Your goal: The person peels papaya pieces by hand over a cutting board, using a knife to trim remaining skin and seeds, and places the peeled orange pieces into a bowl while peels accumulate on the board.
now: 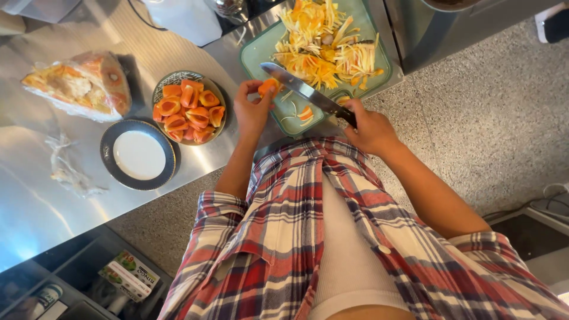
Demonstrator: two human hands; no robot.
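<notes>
An empty white plate (pixel 138 155) sits beside a bagged, perhaps fruit-filled, bundle (pixel 80 85).

A clear plastic bag of orange fruit pieces (pixel 80 84) lies on the steel counter's far left; a small green-and-white printed carton (pixel 131 274) sits on the lower shelf below.

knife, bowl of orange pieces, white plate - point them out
knife (pixel 299 88), head view, middle of the blade
bowl (pixel 172 78), head view, patterned rim at upper left
plate (pixel 138 155), head view, bare white centre
</notes>
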